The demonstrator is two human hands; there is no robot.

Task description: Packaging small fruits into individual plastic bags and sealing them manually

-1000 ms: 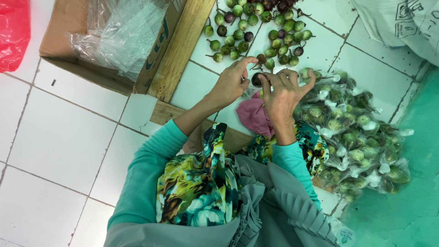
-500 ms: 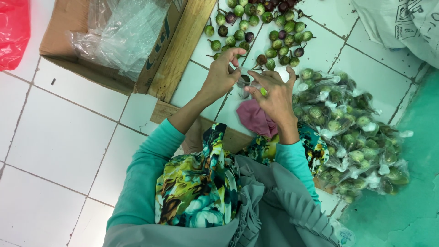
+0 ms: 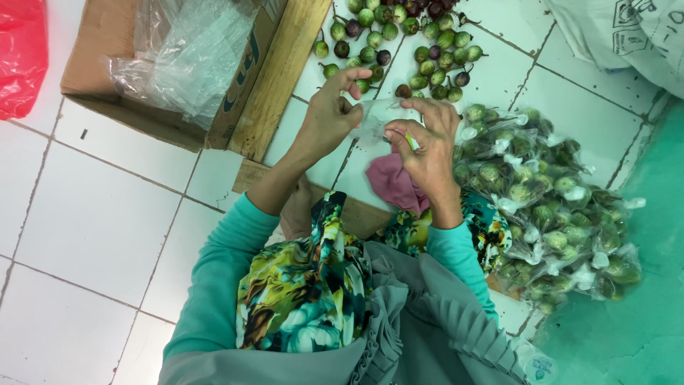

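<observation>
Both the left hand [image 3: 329,117] and right hand [image 3: 429,139] pinch a thin, limp, slippery clear plastic bag [image 3: 375,121], best gripped at its rim, loose eggplants [image 3: 399,32] at twelve o'clock.

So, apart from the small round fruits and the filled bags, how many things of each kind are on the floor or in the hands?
Cardboard box: 1
Red plastic bag: 1
Pink cloth: 1
White sack: 1
Wooden plank: 1
Small clear bag, held by left hand and right hand: 1
Total: 6
</observation>
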